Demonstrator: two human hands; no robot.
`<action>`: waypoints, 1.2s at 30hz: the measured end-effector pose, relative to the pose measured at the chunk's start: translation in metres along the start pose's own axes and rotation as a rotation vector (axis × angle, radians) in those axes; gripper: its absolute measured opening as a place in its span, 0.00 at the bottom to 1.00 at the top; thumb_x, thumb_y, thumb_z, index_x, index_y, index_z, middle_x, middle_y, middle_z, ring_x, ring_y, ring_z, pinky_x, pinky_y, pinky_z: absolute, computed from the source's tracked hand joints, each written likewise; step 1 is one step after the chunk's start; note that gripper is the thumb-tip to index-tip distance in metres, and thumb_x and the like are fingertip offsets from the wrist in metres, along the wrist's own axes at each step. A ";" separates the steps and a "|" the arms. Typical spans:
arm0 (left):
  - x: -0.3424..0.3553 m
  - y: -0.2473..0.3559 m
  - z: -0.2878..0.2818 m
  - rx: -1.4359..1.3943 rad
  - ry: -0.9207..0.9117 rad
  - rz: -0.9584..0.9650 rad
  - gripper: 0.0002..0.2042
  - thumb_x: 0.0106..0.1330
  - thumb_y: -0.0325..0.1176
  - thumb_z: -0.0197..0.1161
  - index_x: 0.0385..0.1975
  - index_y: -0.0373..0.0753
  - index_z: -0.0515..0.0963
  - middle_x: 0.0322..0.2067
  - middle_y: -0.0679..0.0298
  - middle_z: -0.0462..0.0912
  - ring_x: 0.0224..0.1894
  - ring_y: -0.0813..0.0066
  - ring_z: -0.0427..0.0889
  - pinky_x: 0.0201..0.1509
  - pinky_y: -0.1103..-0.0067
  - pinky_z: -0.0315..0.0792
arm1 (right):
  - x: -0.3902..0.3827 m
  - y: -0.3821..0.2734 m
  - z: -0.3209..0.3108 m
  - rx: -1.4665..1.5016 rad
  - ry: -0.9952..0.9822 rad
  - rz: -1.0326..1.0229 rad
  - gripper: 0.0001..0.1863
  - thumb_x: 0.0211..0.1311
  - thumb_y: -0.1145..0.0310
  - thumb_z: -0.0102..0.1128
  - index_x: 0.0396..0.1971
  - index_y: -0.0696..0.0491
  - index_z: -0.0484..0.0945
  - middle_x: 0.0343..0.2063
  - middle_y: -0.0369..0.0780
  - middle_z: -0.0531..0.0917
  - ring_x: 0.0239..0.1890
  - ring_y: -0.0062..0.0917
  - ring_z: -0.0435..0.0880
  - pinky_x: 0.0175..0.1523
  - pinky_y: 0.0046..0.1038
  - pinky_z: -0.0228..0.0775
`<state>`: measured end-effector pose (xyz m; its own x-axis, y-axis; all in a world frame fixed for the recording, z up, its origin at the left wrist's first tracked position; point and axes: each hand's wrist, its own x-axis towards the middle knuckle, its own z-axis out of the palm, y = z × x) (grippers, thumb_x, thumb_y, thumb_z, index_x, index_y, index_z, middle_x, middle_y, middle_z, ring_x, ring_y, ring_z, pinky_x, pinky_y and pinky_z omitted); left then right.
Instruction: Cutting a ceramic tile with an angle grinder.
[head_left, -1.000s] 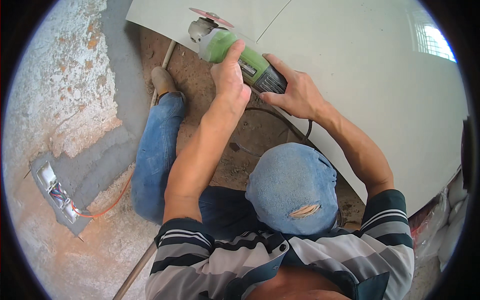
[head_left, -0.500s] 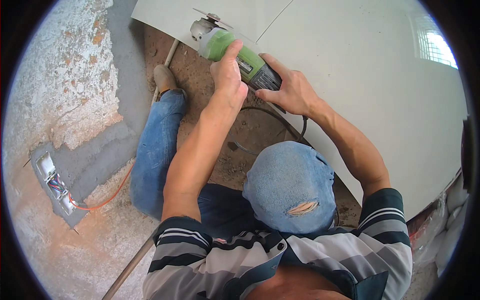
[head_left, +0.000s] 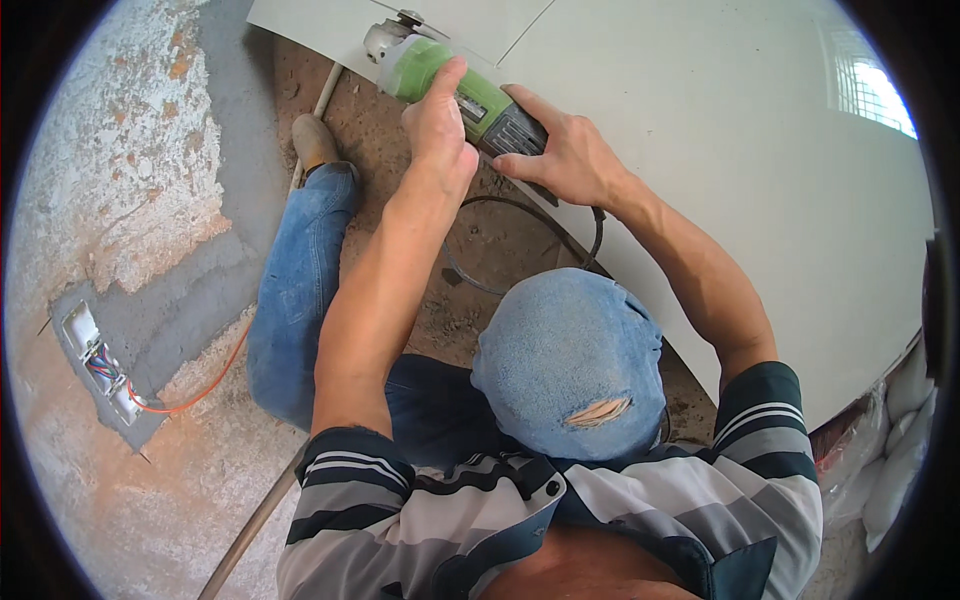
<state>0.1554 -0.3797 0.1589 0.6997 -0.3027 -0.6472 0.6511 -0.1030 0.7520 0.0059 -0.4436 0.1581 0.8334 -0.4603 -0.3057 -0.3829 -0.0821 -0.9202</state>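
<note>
A green angle grinder (head_left: 419, 70) with a dark rear housing lies across my grip, its metal head and thin disc at the upper left, over the white glossy panel (head_left: 750, 120). A line runs across the panel beside the head; whether the disc touches the surface I cannot tell. My left hand (head_left: 437, 130) is closed around the green body. My right hand (head_left: 570, 160) grips the dark rear end, from which a black cord (head_left: 597, 240) loops down over the dirt floor under the panel's edge.
My bent left leg (head_left: 300, 280) in jeans stands beside a pale pipe (head_left: 326, 92). At left is a patchy wall (head_left: 130, 150) with an opened white electrical box (head_left: 100, 360), coloured wires and an orange cable. White sacks (head_left: 890, 480) sit at lower right, a metal bar (head_left: 240, 540) at lower left.
The grinder and both hands have moved up and slightly left, and the disc now shows less of its face. Both grips stay on the tool.
</note>
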 end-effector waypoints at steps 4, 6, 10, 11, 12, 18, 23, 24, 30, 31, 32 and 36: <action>0.001 0.000 0.001 -0.013 0.013 -0.010 0.20 0.55 0.33 0.71 0.47 0.33 0.76 0.43 0.64 0.78 0.44 0.71 0.77 0.49 0.72 0.72 | 0.003 -0.003 -0.002 -0.003 -0.041 0.033 0.42 0.47 0.50 0.67 0.63 0.52 0.64 0.32 0.51 0.84 0.35 0.40 0.84 0.44 0.35 0.75; 0.005 0.002 0.004 -0.015 0.022 0.001 0.20 0.55 0.33 0.71 0.46 0.33 0.76 0.43 0.63 0.79 0.44 0.71 0.78 0.49 0.72 0.72 | 0.007 -0.005 -0.005 0.002 -0.036 0.028 0.42 0.47 0.51 0.67 0.63 0.51 0.65 0.32 0.51 0.84 0.35 0.41 0.84 0.45 0.35 0.75; 0.002 0.002 0.006 -0.001 0.045 -0.033 0.21 0.55 0.33 0.71 0.47 0.33 0.75 0.44 0.63 0.79 0.45 0.71 0.78 0.50 0.72 0.72 | 0.007 -0.003 -0.006 0.008 -0.033 0.024 0.42 0.47 0.51 0.67 0.63 0.52 0.65 0.33 0.52 0.84 0.36 0.41 0.84 0.46 0.34 0.75; 0.003 0.002 0.006 -0.001 0.046 -0.035 0.21 0.55 0.33 0.71 0.47 0.33 0.75 0.44 0.63 0.79 0.45 0.71 0.78 0.50 0.72 0.72 | 0.007 -0.003 -0.005 0.016 -0.024 0.016 0.42 0.47 0.51 0.67 0.63 0.52 0.65 0.33 0.52 0.84 0.36 0.41 0.84 0.45 0.34 0.74; 0.004 0.002 0.006 0.000 0.041 -0.030 0.21 0.55 0.33 0.71 0.47 0.32 0.75 0.44 0.63 0.78 0.45 0.71 0.77 0.50 0.72 0.72 | 0.007 -0.003 -0.005 0.016 -0.025 0.017 0.42 0.47 0.51 0.67 0.63 0.52 0.65 0.33 0.52 0.84 0.36 0.41 0.84 0.45 0.34 0.74; 0.005 0.000 0.006 -0.002 0.032 -0.001 0.22 0.55 0.33 0.71 0.48 0.32 0.75 0.44 0.62 0.79 0.45 0.70 0.78 0.50 0.72 0.72 | 0.006 -0.005 -0.007 -0.006 -0.040 0.043 0.42 0.47 0.51 0.67 0.63 0.52 0.65 0.33 0.52 0.83 0.36 0.40 0.84 0.45 0.34 0.74; 0.002 -0.003 0.004 -0.011 0.020 -0.005 0.21 0.55 0.33 0.71 0.48 0.33 0.75 0.44 0.63 0.79 0.45 0.71 0.78 0.51 0.72 0.71 | 0.002 -0.004 -0.007 -0.006 -0.027 0.034 0.43 0.48 0.51 0.67 0.63 0.53 0.65 0.33 0.52 0.83 0.35 0.40 0.84 0.46 0.34 0.74; 0.000 -0.003 0.004 -0.008 0.022 -0.010 0.21 0.55 0.33 0.71 0.47 0.33 0.75 0.44 0.63 0.79 0.45 0.71 0.78 0.51 0.72 0.71 | 0.000 -0.003 -0.006 -0.005 -0.029 0.035 0.43 0.48 0.51 0.67 0.63 0.53 0.65 0.33 0.52 0.83 0.35 0.40 0.84 0.46 0.34 0.74; -0.006 -0.007 0.008 -0.003 0.023 -0.018 0.21 0.55 0.33 0.72 0.46 0.33 0.76 0.43 0.64 0.79 0.45 0.72 0.78 0.50 0.72 0.71 | -0.005 0.005 -0.007 -0.049 -0.002 0.020 0.43 0.48 0.50 0.68 0.63 0.54 0.65 0.34 0.52 0.83 0.36 0.39 0.84 0.46 0.34 0.75; -0.007 -0.007 0.008 -0.002 0.030 -0.010 0.21 0.55 0.33 0.72 0.46 0.33 0.76 0.43 0.64 0.79 0.45 0.72 0.77 0.50 0.72 0.71 | -0.005 0.005 -0.007 -0.049 -0.008 0.029 0.43 0.47 0.50 0.68 0.63 0.54 0.65 0.34 0.52 0.83 0.37 0.39 0.84 0.46 0.34 0.75; -0.007 -0.007 0.007 -0.003 0.031 -0.010 0.21 0.55 0.33 0.72 0.46 0.33 0.76 0.43 0.64 0.79 0.45 0.72 0.77 0.50 0.72 0.71 | -0.005 0.005 -0.008 -0.049 -0.015 0.038 0.43 0.47 0.50 0.68 0.63 0.54 0.65 0.34 0.52 0.84 0.37 0.38 0.84 0.46 0.33 0.75; -0.010 -0.009 0.006 0.035 0.006 -0.001 0.22 0.56 0.35 0.71 0.49 0.35 0.74 0.43 0.63 0.79 0.44 0.67 0.79 0.49 0.69 0.74 | -0.009 0.001 -0.010 -0.051 -0.017 0.046 0.44 0.47 0.50 0.68 0.63 0.54 0.65 0.35 0.51 0.84 0.38 0.37 0.84 0.47 0.33 0.75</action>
<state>0.1409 -0.3812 0.1596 0.7005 -0.2969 -0.6490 0.6415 -0.1365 0.7549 -0.0060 -0.4478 0.1623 0.8209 -0.4493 -0.3524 -0.4407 -0.1060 -0.8914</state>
